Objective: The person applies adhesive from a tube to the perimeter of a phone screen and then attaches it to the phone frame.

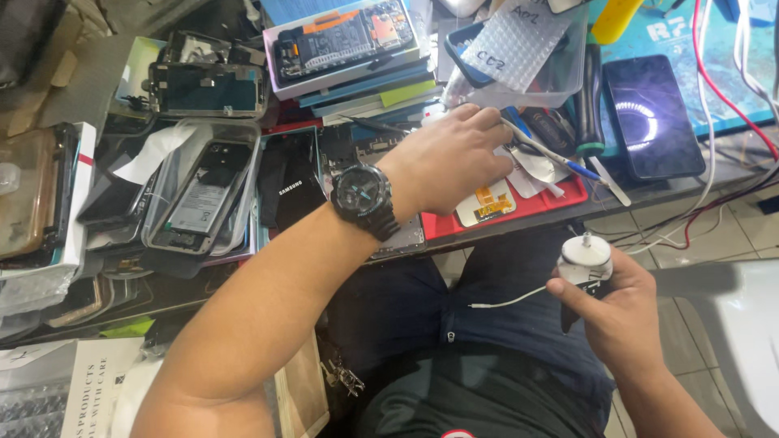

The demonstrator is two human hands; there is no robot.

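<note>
Right hand [621, 312] grips a round white charger plug [586, 261] below the red plastic tray [531, 207]; left hand [450, 158] pinches slim metal tweezers [540, 146] over it. Could easily knock loose parts off that cluttered tabletop [649, 191].

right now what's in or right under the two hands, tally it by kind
white round gadget with a cable, in the right hand: 1
tweezers at the left hand fingertips: 1
small display part with an orange flex, under the left hand: 1
red tray holding them: 1
black wristwatch on the left wrist: 1
total: 5
</note>
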